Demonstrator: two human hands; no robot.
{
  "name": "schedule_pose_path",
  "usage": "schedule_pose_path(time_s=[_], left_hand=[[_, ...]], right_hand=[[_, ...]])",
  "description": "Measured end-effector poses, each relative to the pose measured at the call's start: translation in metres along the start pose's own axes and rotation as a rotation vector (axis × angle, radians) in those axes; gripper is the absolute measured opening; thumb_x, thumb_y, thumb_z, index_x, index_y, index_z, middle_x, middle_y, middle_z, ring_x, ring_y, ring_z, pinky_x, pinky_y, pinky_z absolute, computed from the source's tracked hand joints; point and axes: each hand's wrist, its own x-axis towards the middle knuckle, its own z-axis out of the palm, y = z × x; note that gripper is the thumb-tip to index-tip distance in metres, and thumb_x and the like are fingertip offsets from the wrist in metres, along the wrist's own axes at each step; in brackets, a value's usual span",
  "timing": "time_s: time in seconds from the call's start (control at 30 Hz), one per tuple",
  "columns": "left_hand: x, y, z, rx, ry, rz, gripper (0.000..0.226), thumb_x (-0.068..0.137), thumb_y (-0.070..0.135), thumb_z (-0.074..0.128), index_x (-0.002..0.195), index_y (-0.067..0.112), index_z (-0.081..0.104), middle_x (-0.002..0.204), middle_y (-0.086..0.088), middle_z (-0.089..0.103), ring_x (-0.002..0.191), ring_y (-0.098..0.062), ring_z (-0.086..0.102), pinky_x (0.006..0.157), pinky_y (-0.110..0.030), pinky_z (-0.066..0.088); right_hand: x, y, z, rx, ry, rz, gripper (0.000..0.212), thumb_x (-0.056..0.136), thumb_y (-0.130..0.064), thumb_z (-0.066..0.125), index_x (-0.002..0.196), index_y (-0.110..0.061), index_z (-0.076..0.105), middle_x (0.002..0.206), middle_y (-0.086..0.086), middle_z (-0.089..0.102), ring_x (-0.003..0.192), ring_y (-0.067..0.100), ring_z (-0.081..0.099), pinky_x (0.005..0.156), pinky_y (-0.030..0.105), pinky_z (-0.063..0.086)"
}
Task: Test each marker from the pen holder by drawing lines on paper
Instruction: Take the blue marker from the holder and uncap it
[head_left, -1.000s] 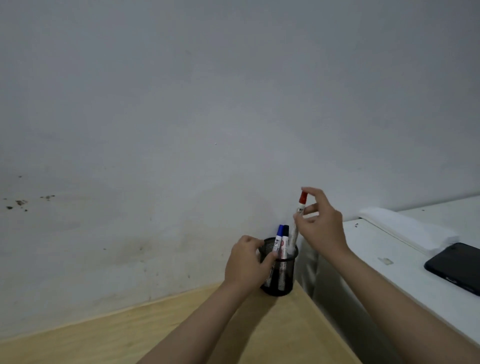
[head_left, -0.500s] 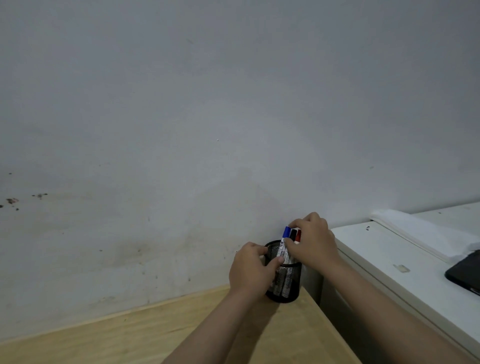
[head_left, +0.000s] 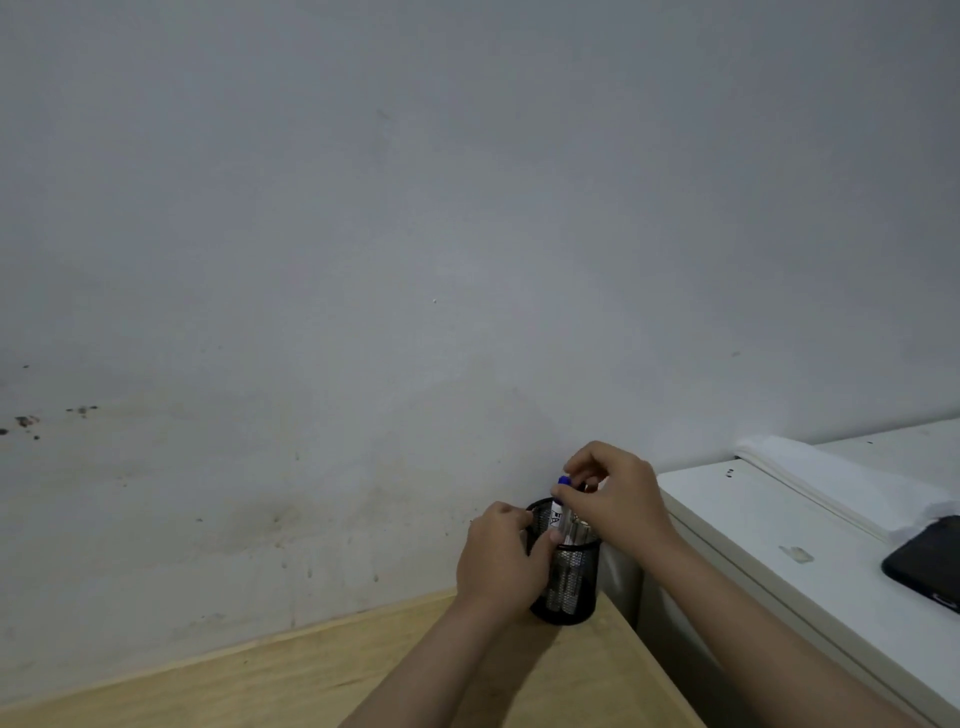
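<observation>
A black mesh pen holder (head_left: 574, 582) stands at the far right corner of the wooden table (head_left: 322, 670), against the wall. My left hand (head_left: 498, 564) wraps around its left side. My right hand (head_left: 613, 493) hovers over the holder's mouth, fingers pinched on the blue-capped marker (head_left: 560, 496) that stands in it. Other markers in the holder are mostly hidden behind my right hand. No paper for drawing is in view on the wooden table.
To the right stands a white cabinet (head_left: 769, 525), lower edge apart from the table by a narrow gap. A folded white cloth or paper stack (head_left: 841, 483) and a black phone (head_left: 930, 561) lie on it. A stained grey wall fills the background.
One second ago my right hand held a red-capped marker above the holder. It lowered that marker into the holder and now pinches the blue-capped one. My left hand stayed on the holder.
</observation>
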Motion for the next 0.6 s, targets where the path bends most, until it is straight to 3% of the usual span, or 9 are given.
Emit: schedule_pose_path(time_s=[0.07, 0.17, 0.3, 0.47, 0.6], left_hand=[[-0.006, 0.005, -0.005, -0.088, 0.013, -0.041, 0.032, 0.087, 0.039, 0.055, 0.101, 0.012, 0.066, 0.106, -0.004, 0.058, 0.101, -0.021, 0.057, 0.084, -0.031, 0.046], [-0.02, 0.02, -0.024, -0.383, -0.011, -0.186, 0.034, 0.091, 0.035, 0.05, 0.085, 0.007, 0.068, 0.079, -0.003, 0.064, 0.073, -0.018, 0.06, 0.073, -0.036, 0.051], [-0.046, 0.042, -0.057, -0.997, -0.325, -0.481, 0.043, 0.095, 0.039, 0.042, 0.084, 0.007, 0.068, 0.065, -0.003, 0.068, 0.056, -0.013, 0.059, 0.053, -0.024, 0.051], [-0.076, 0.05, -0.088, -1.159, -0.387, -0.603, 0.016, 0.086, 0.02, 0.06, 0.081, 0.006, 0.067, 0.059, -0.003, 0.066, 0.048, -0.01, 0.061, 0.053, -0.022, 0.057], [-0.117, 0.054, -0.114, -1.173, -0.293, -0.613, 0.011, 0.082, 0.011, 0.062, 0.088, 0.002, 0.065, 0.073, -0.01, 0.065, 0.055, -0.014, 0.059, 0.047, -0.022, 0.054]], right_hand=[[-0.01, -0.009, -0.005, 0.122, 0.068, -0.005, 0.021, 0.066, -0.008, 0.081, 0.076, -0.02, 0.068, 0.07, -0.006, 0.068, 0.065, 0.005, 0.06, 0.059, 0.009, 0.044], [-0.034, -0.03, -0.019, 0.29, 0.157, -0.054, 0.028, 0.067, -0.002, 0.08, 0.078, -0.024, 0.067, 0.071, -0.006, 0.07, 0.065, 0.006, 0.063, 0.061, 0.009, 0.048], [-0.079, -0.056, -0.033, 0.345, 0.127, -0.138, 0.029, 0.066, 0.004, 0.08, 0.077, -0.019, 0.067, 0.08, -0.005, 0.071, 0.069, 0.011, 0.068, 0.064, 0.018, 0.054], [-0.122, -0.073, -0.036, 0.411, 0.04, -0.16, 0.027, 0.063, 0.004, 0.082, 0.075, -0.015, 0.068, 0.078, -0.004, 0.069, 0.075, 0.014, 0.07, 0.069, 0.033, 0.06], [-0.157, -0.097, -0.045, 0.47, -0.047, -0.181, 0.028, 0.059, -0.023, 0.085, 0.08, -0.029, 0.068, 0.085, -0.008, 0.071, 0.083, 0.013, 0.069, 0.072, 0.027, 0.059]])
